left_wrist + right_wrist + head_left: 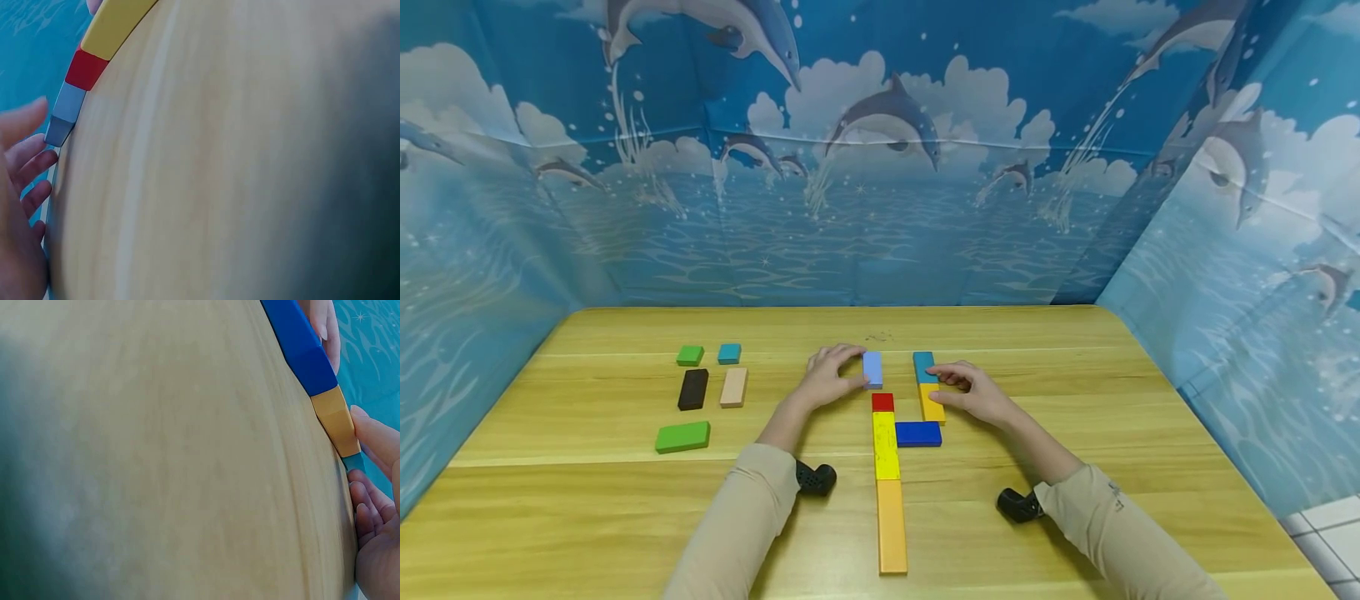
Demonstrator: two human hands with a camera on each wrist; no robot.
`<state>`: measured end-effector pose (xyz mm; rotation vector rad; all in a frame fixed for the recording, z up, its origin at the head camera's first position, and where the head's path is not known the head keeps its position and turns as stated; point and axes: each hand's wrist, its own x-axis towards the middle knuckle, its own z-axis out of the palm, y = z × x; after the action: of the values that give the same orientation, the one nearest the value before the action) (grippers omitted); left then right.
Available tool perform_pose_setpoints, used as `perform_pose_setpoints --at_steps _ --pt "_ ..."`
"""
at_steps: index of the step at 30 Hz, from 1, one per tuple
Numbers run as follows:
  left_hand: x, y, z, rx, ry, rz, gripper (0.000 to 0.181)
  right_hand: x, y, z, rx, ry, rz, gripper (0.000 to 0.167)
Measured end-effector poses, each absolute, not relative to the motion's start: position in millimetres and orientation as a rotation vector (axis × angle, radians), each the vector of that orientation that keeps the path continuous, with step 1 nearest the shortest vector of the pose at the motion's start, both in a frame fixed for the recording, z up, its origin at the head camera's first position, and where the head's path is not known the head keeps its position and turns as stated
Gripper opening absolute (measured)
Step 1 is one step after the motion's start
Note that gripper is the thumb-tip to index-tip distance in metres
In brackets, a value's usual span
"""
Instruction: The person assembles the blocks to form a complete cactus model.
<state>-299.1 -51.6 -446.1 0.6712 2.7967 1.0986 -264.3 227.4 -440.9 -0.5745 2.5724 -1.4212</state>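
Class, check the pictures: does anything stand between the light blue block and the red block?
Nothing visible does: only a thin strip of tabletop separates the light blue block from the red block; the left hand is to the side.

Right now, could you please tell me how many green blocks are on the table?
2. A small green block lies left of the small blue block; a longer green block lies nearer the person than the black block. Others might be hidden.

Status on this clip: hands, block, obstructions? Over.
Left hand holding lavender block. Right hand at teal block and amber block. Nothing seen between lavender block and red block.
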Motion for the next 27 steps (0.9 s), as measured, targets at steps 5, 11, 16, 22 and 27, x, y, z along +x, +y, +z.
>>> perform_pose_setpoints --at_steps 5,11,16,22,27 --pt "-299.8 -50.6 -448.3 0.675 2.804 1.131 0.048 -257.3 222.8 -428.6 -0.565 2.559 -1.427 0.041" --pt "-300.2 -49.6 -451.3 0.694 2.823 1.143 0.047 -262.0 226.4 -437.0 -0.584 2.565 -1.429 0.042" --pt "-298.7 -50.4 -449.1 0.713 2.810 1.136 0.049 -264.8 227.8 -441.3 -0.600 2.569 -1.421 0.042" --pt "-296.0 -50.1 -446.4 0.747 2.820 1.125 0.049 -265.1 227.8 -442.2 -0.586 2.565 -1.430 0.042" --pt "-294.8 -49.5 -444.2 0.755 2.823 1.102 0.049 -264.9 227.6 -441.8 -0.587 2.566 -1.428 0.042"
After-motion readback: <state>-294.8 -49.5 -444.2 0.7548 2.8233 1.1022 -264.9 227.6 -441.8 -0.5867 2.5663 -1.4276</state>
